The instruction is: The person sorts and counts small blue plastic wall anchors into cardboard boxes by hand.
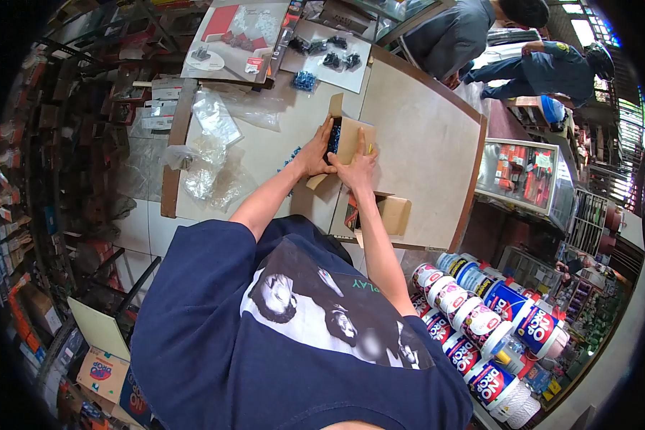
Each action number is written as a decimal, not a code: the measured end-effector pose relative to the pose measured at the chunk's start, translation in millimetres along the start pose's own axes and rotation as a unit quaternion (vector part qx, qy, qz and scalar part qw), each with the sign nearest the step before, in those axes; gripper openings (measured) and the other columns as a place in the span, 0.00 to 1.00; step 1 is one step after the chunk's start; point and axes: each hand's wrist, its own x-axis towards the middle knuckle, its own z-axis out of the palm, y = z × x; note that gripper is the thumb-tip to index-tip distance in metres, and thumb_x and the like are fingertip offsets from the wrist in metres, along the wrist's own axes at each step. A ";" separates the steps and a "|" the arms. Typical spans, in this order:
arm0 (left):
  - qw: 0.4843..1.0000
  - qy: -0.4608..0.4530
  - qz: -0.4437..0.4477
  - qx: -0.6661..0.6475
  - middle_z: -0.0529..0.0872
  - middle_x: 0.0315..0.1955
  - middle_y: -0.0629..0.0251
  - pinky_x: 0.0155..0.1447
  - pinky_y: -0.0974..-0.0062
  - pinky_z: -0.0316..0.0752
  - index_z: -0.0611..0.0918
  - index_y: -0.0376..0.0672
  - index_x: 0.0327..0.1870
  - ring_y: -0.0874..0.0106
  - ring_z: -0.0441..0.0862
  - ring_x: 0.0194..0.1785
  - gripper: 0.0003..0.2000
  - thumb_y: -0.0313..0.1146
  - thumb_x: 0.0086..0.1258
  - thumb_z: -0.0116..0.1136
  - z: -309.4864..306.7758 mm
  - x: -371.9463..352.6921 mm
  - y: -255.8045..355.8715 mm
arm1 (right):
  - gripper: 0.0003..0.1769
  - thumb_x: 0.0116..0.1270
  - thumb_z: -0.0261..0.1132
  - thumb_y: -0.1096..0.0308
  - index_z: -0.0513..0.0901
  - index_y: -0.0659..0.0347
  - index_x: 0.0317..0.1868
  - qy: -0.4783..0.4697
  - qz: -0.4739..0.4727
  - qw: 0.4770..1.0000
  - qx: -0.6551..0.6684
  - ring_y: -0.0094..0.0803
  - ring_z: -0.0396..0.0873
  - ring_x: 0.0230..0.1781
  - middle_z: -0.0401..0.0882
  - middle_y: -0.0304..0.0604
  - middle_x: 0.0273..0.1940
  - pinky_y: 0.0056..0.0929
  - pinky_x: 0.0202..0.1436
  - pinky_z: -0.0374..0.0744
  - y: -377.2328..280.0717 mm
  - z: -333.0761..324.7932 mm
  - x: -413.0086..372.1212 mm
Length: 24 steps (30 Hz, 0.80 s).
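A small brown cardboard box (350, 140) stands on the table between my hands, its flaps folded out and small dark blue pieces showing inside. My left hand (314, 153) grips the box along its open side. My right hand (355, 170) holds it from the near right, fingers against its outer face; something thin and yellow shows by those fingers. Beside my left wrist lie several loose blue pieces (285, 169), partly covered by the forearm. Another open cardboard box (394, 213) sits near my right forearm, partly hidden by it.
Clear plastic bags (211, 161) lie at the table's left. A bag of blue pieces (304, 80), packets of black parts (340, 54) and a printed carton (235, 36) are at the back. Paint buckets (480, 322) are stacked at the right. Two people stand beyond the table.
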 end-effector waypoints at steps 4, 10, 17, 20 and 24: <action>0.998 -0.041 -0.006 0.045 0.38 0.71 0.41 0.76 0.62 0.44 0.36 0.31 0.71 0.48 0.39 0.75 0.72 0.73 0.33 0.62 -10.9 0.1 -6.9 | 0.60 0.45 0.72 0.42 0.44 0.37 0.74 -0.002 -0.007 1.000 -0.013 0.72 0.62 0.57 0.52 0.75 0.59 0.58 0.58 0.69 -6.8 0.4 -0.1; 0.995 -0.057 -0.069 -0.035 0.39 0.72 0.42 0.77 0.65 0.43 0.34 0.31 0.71 0.52 0.39 0.75 0.73 0.56 0.29 0.77 -20.8 0.8 3.4 | 0.65 0.45 0.73 0.39 0.41 0.53 0.74 -0.016 0.023 0.998 0.054 0.60 0.65 0.61 0.57 0.69 0.61 0.46 0.61 0.70 -1.2 -3.5 5.8; 0.994 -0.051 -0.071 -0.063 0.40 0.72 0.42 0.77 0.69 0.42 0.33 0.31 0.70 0.54 0.40 0.75 0.73 0.54 0.30 0.77 -15.9 -2.5 -1.6 | 0.46 0.55 0.69 0.43 0.65 0.69 0.63 -0.100 0.138 0.937 0.305 0.35 0.76 0.51 0.78 0.49 0.50 0.31 0.54 0.74 19.9 -8.1 27.4; 0.995 -0.059 -0.071 -0.027 0.40 0.72 0.42 0.77 0.69 0.42 0.33 0.30 0.70 0.53 0.40 0.75 0.73 0.56 0.31 0.76 -17.1 -2.1 -1.1 | 0.42 0.58 0.67 0.42 0.69 0.68 0.61 -0.136 0.167 0.906 0.363 0.34 0.76 0.51 0.78 0.48 0.51 0.31 0.53 0.74 28.9 -3.0 34.0; 0.994 -0.071 -0.070 0.051 0.40 0.71 0.41 0.77 0.69 0.43 0.33 0.28 0.70 0.53 0.40 0.75 0.72 0.57 0.32 0.75 -16.0 -2.3 -2.8 | 0.44 0.60 0.63 0.40 0.66 0.69 0.64 -0.135 0.203 0.859 0.450 0.35 0.73 0.56 0.73 0.50 0.57 0.33 0.57 0.72 43.7 14.4 37.6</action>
